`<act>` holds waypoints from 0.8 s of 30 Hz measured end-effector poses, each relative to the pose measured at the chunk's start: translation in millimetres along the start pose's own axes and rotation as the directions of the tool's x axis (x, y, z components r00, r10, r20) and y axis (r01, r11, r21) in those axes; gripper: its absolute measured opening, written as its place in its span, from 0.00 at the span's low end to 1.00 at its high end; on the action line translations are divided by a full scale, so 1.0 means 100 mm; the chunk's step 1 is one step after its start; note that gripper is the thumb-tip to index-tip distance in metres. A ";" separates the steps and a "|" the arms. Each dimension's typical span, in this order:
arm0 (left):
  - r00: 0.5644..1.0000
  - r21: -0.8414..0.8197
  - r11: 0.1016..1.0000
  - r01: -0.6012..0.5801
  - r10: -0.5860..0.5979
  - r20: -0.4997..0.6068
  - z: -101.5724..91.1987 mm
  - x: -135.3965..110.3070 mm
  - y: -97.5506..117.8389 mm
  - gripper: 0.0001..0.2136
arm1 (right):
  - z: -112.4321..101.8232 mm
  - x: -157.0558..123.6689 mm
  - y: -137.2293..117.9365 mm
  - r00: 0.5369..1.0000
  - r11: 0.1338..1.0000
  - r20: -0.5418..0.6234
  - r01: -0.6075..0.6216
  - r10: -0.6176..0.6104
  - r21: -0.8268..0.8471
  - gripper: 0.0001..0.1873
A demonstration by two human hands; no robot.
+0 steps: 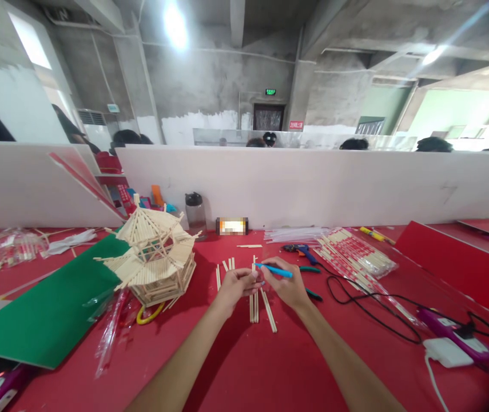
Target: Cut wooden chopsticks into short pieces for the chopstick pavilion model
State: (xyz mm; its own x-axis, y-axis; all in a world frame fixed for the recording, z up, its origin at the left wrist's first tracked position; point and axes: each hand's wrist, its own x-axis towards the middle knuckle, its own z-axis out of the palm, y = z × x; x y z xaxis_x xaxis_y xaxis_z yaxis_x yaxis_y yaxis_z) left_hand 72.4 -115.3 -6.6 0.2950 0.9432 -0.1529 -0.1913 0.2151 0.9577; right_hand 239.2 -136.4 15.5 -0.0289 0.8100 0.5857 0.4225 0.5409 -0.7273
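Note:
In my right hand (285, 280) is a blue pen (276, 270), gripped with its tip pointing left toward my other hand. My left hand (236, 284) is closed in a pinch around what looks like a thin wooden stick (253, 260), mostly hidden by the fingers. Below both hands, several wooden chopsticks (254, 309) lie side by side on the red table, and a pair lies slanted (269, 312) beside them. More sticks lie just beyond my left hand. To the left stands a pavilion model (154, 257) built of sticks, with a tiered roof.
A tinted bottle (195, 212) and a phone-like device (232, 226) stand by the white partition (270, 183). At right lie a blue glue gun (302, 252), packaged chopsticks (356, 254), a black cable (364, 297) and a white adapter (448, 352). A green board (55, 303) lies left.

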 end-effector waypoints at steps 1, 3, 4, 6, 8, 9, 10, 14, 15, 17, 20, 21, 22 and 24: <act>1.000 0.000 1.000 0.000 0.000 0.001 0.00 0.00 0.00 0.18 | 0.00 0.00 0.00 1.000 1.000 0.001 -0.001 0.001 0.002 0.10; 1.000 -0.002 1.000 -0.007 0.007 0.008 0.00 0.00 0.00 0.18 | 0.01 0.00 0.01 1.000 1.000 0.005 0.000 0.000 0.008 0.10; 1.000 -0.002 1.000 -0.011 0.011 0.012 0.00 -0.01 0.00 0.18 | 0.01 0.00 0.01 1.000 1.000 0.006 0.001 -0.001 0.010 0.10; 1.000 -0.001 1.000 -0.015 0.015 0.017 0.00 -0.01 0.00 0.18 | 0.02 -0.01 0.02 1.000 1.000 0.008 0.001 -0.001 0.012 0.10; 1.000 0.001 1.000 -0.015 0.015 0.012 0.00 -0.01 0.01 0.18 | 0.02 -0.01 0.02 1.000 1.000 0.011 -0.001 0.001 0.015 0.10; 1.000 0.001 1.000 -0.012 0.012 0.008 0.00 -0.01 0.01 0.18 | 0.02 -0.01 0.01 1.000 1.000 0.012 -0.002 0.002 0.016 0.10; 1.000 0.001 1.000 -0.009 0.009 0.004 0.01 -0.01 0.01 0.18 | 0.02 -0.01 0.01 1.000 1.000 0.013 -0.002 0.002 0.015 0.10; 1.000 0.008 1.000 -0.006 0.006 0.002 0.00 0.00 0.00 0.18 | 0.02 -0.01 0.01 1.000 1.000 0.013 -0.001 0.001 0.006 0.10; 1.000 0.012 1.000 -0.008 0.008 0.003 0.00 0.00 0.00 0.18 | 0.01 -0.01 0.02 1.000 1.000 0.010 0.000 0.000 0.003 0.10; 1.000 0.019 1.000 -0.009 0.009 0.001 0.00 0.00 0.00 0.18 | 0.01 -0.01 0.03 1.000 1.000 -0.001 0.003 -0.003 -0.004 0.10; 1.000 0.018 1.000 -0.008 0.008 -0.004 -0.01 0.00 0.00 0.19 | 0.01 0.00 0.06 1.000 1.000 -0.018 0.010 -0.010 -0.009 0.09; 1.000 0.015 1.000 -0.006 0.006 -0.003 -0.01 0.00 0.00 0.19 | 0.01 0.00 0.06 1.000 1.000 -0.020 0.012 -0.012 -0.007 0.09; 1.000 0.012 1.000 -0.006 0.006 -0.002 -0.01 0.00 0.00 0.19 | 0.01 0.00 0.06 1.000 1.000 -0.018 0.013 -0.013 -0.005 0.09; 1.000 0.009 1.000 -0.009 0.009 0.001 -0.01 0.00 0.00 0.19 | 0.01 0.00 0.06 1.000 1.000 -0.009 0.016 -0.016 0.001 0.09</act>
State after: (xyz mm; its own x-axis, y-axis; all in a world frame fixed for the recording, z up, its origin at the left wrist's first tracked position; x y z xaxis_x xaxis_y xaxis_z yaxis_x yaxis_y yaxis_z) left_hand 71.8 -115.3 -6.8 0.2943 0.9448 -0.1442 -0.1857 0.2045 0.9611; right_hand 240.6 -132.6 11.0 -0.0272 0.7994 0.6001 0.4212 0.5536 -0.7184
